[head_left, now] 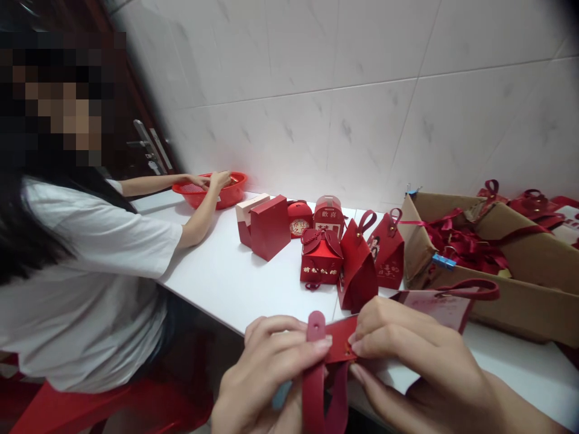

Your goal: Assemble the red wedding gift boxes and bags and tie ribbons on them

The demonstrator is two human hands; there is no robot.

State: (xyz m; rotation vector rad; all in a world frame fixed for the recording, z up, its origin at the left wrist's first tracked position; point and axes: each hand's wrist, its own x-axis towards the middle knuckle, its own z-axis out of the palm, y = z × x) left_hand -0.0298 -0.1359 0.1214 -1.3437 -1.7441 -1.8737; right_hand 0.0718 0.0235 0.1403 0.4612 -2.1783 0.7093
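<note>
Close to me at the table's front edge, my left hand (266, 371) grips a dark red strap (313, 395) with a small hole near its rounded tip. The strap loops downward beneath the fingers. Right behind it is the red top flap of a gift box (340, 339), whose lower part is mostly hidden by my hands. My right hand (416, 346) pinches the flap's right end between thumb and fingers, beside a small hole or stud that I cannot make out clearly. Just beyond stands a tall red gift box with a loop handle (357, 265).
Several finished-looking red boxes (321, 259) stand mid-table. On the right is an open cardboard carton (520, 301) of red ribbons (470, 247), a blue clip (444, 261) on its edge. At left, a co-worker (90, 259) reaches into a red basket (231, 194).
</note>
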